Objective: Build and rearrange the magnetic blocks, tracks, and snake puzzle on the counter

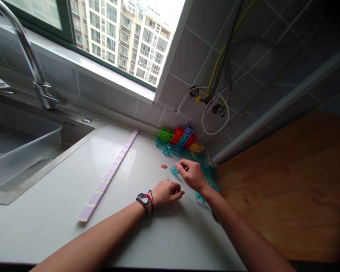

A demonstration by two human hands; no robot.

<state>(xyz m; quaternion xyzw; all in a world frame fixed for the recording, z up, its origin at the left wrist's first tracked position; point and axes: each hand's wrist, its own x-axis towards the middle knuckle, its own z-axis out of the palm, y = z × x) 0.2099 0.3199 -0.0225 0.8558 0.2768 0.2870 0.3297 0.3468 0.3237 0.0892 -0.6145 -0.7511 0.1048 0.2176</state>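
My right hand pinches a small translucent teal plastic piece just above the white countertop. My left hand, with a watch and bracelets at the wrist, is nearer to me and slightly left. Its fingers are curled in, and nothing shows between them and the thumb. Left of the teal piece lies a small reddish-brown oval thing. More teal plastic pieces lie beside and partly behind my right hand and forearm. A dark object is mostly hidden under that forearm.
Against the back wall sit green, red, purple and yellow plastic blocks. A lilac segmented strip lies across the counter. The sink and faucet are left; a wooden surface is right.
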